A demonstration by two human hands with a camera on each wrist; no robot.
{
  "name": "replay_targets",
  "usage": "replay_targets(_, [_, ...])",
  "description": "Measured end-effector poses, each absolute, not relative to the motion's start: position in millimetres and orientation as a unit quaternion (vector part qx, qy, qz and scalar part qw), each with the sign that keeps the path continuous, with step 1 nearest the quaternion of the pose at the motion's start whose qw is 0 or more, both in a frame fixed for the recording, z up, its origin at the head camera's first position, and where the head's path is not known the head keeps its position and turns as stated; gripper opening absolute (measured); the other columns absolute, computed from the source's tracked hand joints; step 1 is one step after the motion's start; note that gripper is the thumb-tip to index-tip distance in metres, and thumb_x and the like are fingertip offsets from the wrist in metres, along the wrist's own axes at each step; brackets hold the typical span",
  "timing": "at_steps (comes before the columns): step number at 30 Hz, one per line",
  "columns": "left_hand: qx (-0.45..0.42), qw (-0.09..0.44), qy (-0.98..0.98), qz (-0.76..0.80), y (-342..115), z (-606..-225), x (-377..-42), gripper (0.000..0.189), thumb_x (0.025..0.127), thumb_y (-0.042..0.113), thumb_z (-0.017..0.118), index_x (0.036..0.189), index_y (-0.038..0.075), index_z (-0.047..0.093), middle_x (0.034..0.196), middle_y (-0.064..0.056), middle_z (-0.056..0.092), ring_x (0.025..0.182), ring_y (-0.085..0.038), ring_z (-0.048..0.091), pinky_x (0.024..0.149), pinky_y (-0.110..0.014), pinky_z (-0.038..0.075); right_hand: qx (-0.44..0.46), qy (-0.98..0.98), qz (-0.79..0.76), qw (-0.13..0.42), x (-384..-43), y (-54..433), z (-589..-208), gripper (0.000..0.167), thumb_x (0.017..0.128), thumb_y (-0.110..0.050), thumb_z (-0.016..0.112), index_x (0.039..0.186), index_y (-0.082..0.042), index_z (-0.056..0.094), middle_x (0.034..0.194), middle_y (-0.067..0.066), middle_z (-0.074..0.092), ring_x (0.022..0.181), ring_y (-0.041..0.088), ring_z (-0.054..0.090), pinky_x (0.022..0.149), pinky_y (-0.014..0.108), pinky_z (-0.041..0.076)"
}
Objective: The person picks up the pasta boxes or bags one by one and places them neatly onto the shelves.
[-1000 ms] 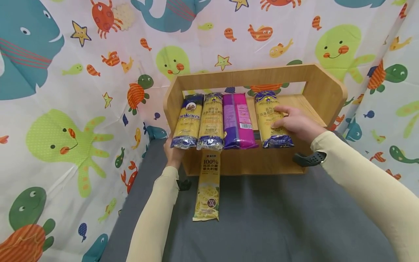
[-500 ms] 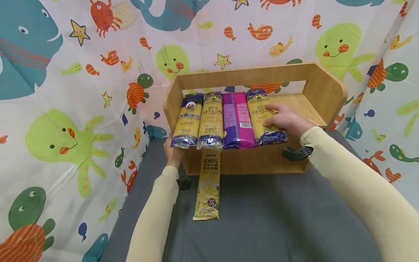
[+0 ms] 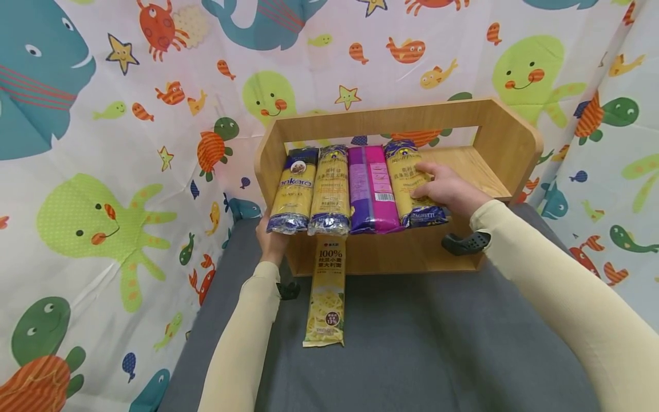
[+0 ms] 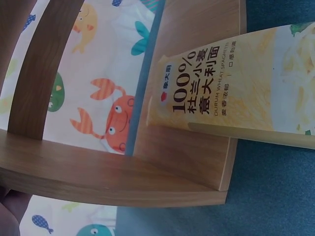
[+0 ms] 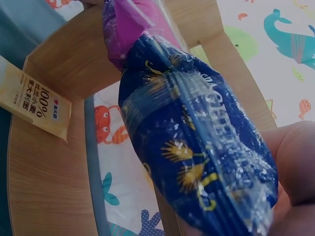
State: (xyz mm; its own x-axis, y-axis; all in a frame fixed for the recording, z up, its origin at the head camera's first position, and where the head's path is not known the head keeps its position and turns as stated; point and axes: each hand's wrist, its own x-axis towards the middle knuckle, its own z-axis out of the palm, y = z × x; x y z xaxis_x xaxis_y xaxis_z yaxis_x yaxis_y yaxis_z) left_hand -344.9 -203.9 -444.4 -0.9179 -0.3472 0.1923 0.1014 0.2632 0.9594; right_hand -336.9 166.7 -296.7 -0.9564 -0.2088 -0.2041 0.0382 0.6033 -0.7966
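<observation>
My right hand [image 3: 450, 186] grips the right edge of a yellow-and-blue spaghetti packet [image 3: 404, 177] on the shelf's upper board, its blue end [image 5: 192, 142] large in the right wrist view. Directly left of it lie a pink-purple packet [image 3: 374, 191], a second yellow spaghetti packet [image 3: 331, 189] and an Ankara pasta packet [image 3: 294, 191], side by side. My left hand [image 3: 272, 240] is against the outer left side of the wooden shelf [image 3: 268, 160]; most of its fingers are hidden, and only a bit of the hand [image 4: 11, 211] enters the left wrist view.
A long yellow noodle packet [image 3: 325, 297] lies in the lower compartment and sticks out over the grey tabletop [image 3: 412, 343]. Bare board [image 3: 468, 169] shows on the upper level right of the packets. A curtain with sea animals [image 3: 309, 74] stands behind.
My right hand has moved left with the spaghetti packet, which now lies against the pink-purple one. The gap between them has closed. My left hand stays in place.
</observation>
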Motion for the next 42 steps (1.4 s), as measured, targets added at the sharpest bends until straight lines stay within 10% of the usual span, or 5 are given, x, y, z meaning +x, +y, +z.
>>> replay_targets(8, [0.073, 0.190, -0.782, -0.588, -202.6, -445.4, -345.3, 0.069, 0.094, 0.063, 0.054, 0.146, 0.018, 0.052, 0.129, -0.010, 0.067, 0.102, -0.026, 0.058, 0.087, -0.042, 0.049, -0.041, 0.905, -0.408, 0.114, -327.4, 160.0, -289.5, 0.088, 0.096, -0.014, 0.062, 0.164, -0.009, 0.005, 0.161, 0.033, 0.024, 0.132, 0.041, 0.036, 0.115, 0.055, 0.031])
replay_targets(16, [0.082, 0.193, -0.785, -0.583, -203.7, -444.0, -343.3, 0.071, 0.094, 0.065, 0.053, 0.147, 0.019, 0.052, 0.135, -0.010, 0.065, 0.106, -0.028, 0.059, 0.095, -0.050, 0.051, -0.036, 0.899, -0.430, 0.075, -296.8, 185.7, -286.4, 0.082, 0.100, -0.026, 0.061, 0.164, -0.009, 0.013, 0.156, 0.037, 0.034, 0.130, 0.048, 0.054, 0.097, 0.046, 0.055])
replay_targets(24, [0.079, 0.194, -0.785, -0.584, -204.0, -445.0, -347.4, 0.067, 0.096, 0.061, 0.053, 0.147, 0.018, 0.052, 0.137, -0.010, 0.065, 0.108, -0.027, 0.059, 0.096, -0.048, 0.050, 0.020, 0.892, -0.451, -0.023, -265.1, 252.9, -328.7, 0.066, 0.103, -0.032, 0.056, 0.155, 0.000, 0.031, 0.140, 0.032, 0.051, 0.076, -0.010, 0.058, 0.065, 0.018, 0.054])
replay_targets(33, [0.088, 0.198, -0.787, -0.578, -206.2, -443.8, -349.3, 0.062, 0.099, 0.056, 0.051, 0.146, 0.017, 0.053, 0.137, -0.012, 0.065, 0.106, -0.028, 0.060, 0.093, -0.049, 0.050, 0.074, 0.866, -0.494, 0.018, -248.9, 291.0, -406.6, 0.069, 0.104, -0.031, 0.053, 0.154, 0.007, 0.027, 0.136, 0.032, 0.055, 0.076, -0.015, 0.058, 0.068, 0.025, 0.059])
replay_targets(42, [0.094, 0.196, -0.784, -0.582, -205.1, -446.1, -349.6, 0.062, 0.099, 0.058, 0.050, 0.145, 0.017, 0.054, 0.135, -0.011, 0.065, 0.106, -0.027, 0.058, 0.093, -0.047, 0.050, 0.092, 0.805, -0.585, 0.033, -241.1, 248.7, -492.7, 0.062, 0.103, -0.019, 0.057, 0.153, 0.006, 0.030, 0.092, -0.021, 0.063, 0.078, -0.009, 0.064, 0.069, 0.024, 0.058])
